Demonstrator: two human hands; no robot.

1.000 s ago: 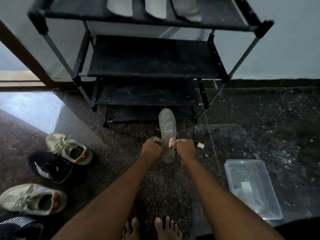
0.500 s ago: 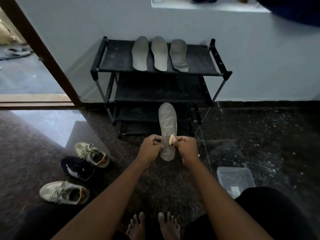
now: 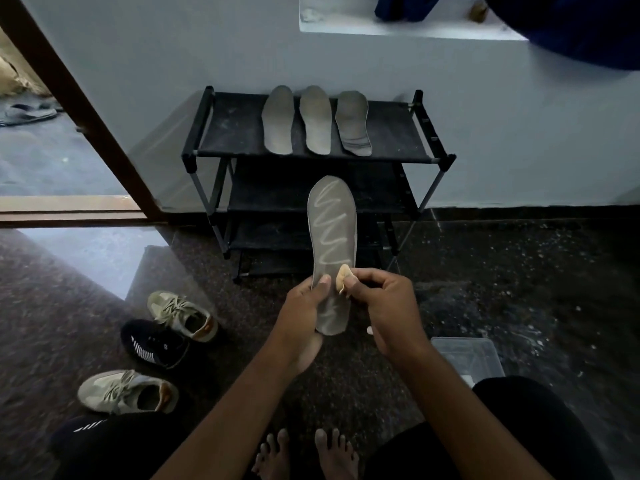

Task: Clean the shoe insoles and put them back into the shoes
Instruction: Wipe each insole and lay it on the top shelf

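The person is barefoot, toes [image 3: 277, 452] showing at the bottom of the view, on a dark speckled stone floor [image 3: 519, 289]. They've got a long grey insole [image 3: 332, 237] held up on end, right in front of a black multi-shelf shoe rack [image 3: 228, 133]. The left hand [image 3: 304, 317] grips the insole's lower half, with the fingers wrapped behind and the thumb pressed on the front face. The right hand [image 3: 384, 299] is curled up and pinches a small tan wad [image 3: 343, 277] between thumb and forefinger, right against the insole's right edge. Honestly can't tell if it's sponge, cloth or soap. A pale zigzag squiggle runs down the insole's face, above and below the wad.

Three more grey insoles [image 3: 315, 119] lie side by side on the rack's top shelf. On the floor to the left there's a beige lace-up sneaker [image 3: 183, 315] and a black sneaker with white stripes [image 3: 154, 342] just beside it. A second beige sneaker [image 3: 126, 391] sits nearer the person. A clear plastic tub [image 3: 464, 355] sits on the floor by the right forearm, partly hidden behind a dark-clothed knee.
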